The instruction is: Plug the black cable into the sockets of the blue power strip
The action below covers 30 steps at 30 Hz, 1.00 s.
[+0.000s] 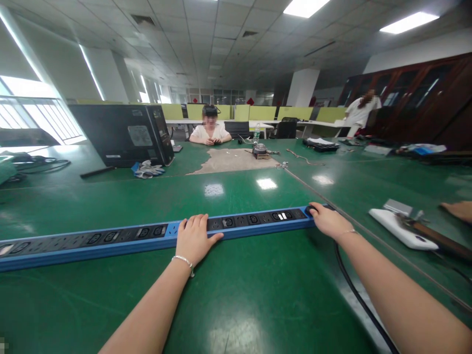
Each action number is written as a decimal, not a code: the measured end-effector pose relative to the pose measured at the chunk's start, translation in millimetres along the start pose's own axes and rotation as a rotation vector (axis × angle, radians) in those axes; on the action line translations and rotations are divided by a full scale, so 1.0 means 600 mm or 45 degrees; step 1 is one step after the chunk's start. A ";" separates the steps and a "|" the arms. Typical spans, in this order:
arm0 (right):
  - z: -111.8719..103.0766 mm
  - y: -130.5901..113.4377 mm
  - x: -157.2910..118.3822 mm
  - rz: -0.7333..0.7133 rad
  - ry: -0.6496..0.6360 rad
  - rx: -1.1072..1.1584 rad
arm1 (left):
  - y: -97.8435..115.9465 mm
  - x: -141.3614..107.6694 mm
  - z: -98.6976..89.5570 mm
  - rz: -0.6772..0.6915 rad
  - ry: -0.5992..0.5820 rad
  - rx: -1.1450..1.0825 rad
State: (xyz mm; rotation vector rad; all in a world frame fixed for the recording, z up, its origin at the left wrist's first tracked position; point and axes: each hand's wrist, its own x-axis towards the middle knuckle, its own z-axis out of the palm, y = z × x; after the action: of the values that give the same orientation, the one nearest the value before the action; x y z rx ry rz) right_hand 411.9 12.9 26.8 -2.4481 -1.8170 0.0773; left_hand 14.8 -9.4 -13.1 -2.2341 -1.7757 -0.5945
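Note:
A long blue power strip (pixel 136 247) with black socket modules lies across the green table, running off the left side of the view. My left hand (pixel 192 238) is closed over its middle, fingers on the far side of the top and thumb along the near edge. At the strip's right end, my right hand (pixel 327 221) is wrapped round a black part where the cable joins; most of that part is hidden by the fingers. From under this hand a thick black cable (pixel 352 280) curves down toward the lower right.
A black computer case (pixel 125 135) and gloves (pixel 147 169) stand back left. A person (pixel 210 130) sits across the table (pixel 236 194). To the right lie a white device (pixel 401 228) and a hammer-like tool (pixel 438 238), with another person's hand (pixel 459 210) nearby.

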 end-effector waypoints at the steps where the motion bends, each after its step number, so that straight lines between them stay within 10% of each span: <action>1: -0.001 -0.001 0.000 -0.005 -0.006 0.001 | 0.000 0.000 0.000 0.000 0.001 -0.001; 6: -0.018 -0.009 -0.012 0.016 0.066 -0.007 | -0.002 0.001 0.004 -0.010 0.002 -0.004; 11: -0.099 -0.004 -0.018 0.140 0.467 0.232 | -0.003 0.001 0.006 0.007 0.011 0.008; 14: -0.129 -0.010 -0.018 0.046 0.327 0.273 | -0.003 0.001 0.007 0.008 0.018 0.010; 20: -0.064 -0.039 -0.022 -0.096 -0.050 0.161 | -0.003 0.000 0.008 0.004 0.017 -0.017; 30: -0.037 -0.066 -0.022 -0.105 -0.011 -0.197 | -0.004 0.002 0.008 0.003 0.018 -0.012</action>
State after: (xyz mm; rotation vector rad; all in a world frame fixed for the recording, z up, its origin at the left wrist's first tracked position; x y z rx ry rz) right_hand 372.6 10.7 52.7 -2.4713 -1.9961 -0.0612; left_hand 13.6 -5.9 -17.3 -2.2323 -1.7667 -0.6181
